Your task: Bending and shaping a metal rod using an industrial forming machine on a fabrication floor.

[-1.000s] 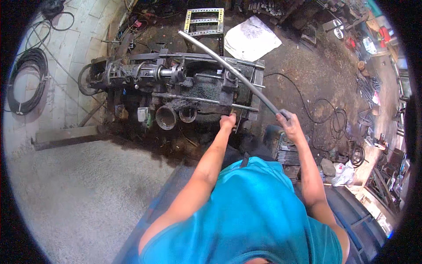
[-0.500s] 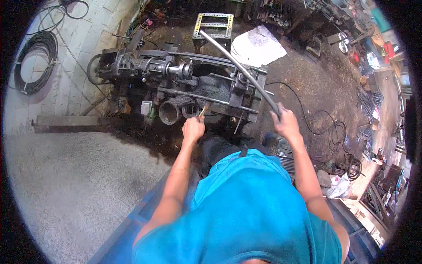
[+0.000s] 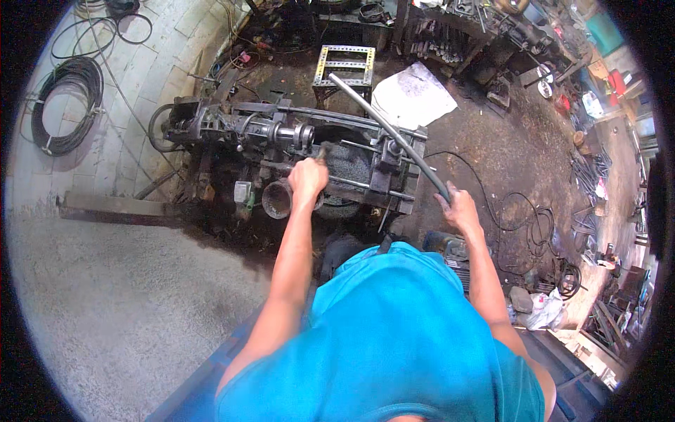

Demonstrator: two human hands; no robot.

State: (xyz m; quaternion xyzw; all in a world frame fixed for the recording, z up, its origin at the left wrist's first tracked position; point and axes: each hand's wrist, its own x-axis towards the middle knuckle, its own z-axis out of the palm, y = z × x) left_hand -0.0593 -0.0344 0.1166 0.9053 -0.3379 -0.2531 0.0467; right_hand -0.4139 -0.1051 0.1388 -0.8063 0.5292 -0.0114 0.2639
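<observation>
My left hand is closed around a small tool that looks like a brush, its dark tip over the near side of the lathe-like machine. Most of its handle is hidden in my fist. My right hand grips the lower end of a long grey metal bar. That bar slants up and left across the machine's right-hand block; whether it is fixed there I cannot tell. Dark grit lies in the machine's bed, between the shiny spindle end and the block.
A round metal pipe end sits below the machine's near rail. Beyond stand a perforated metal stool and a white sheet. Coiled cable lies at left, black cord on the floor at right.
My left hand has moved up and slightly left, carrying the brush-like tool over the machine bed. My right hand still holds the bar, and the whole view has shifted slightly.
</observation>
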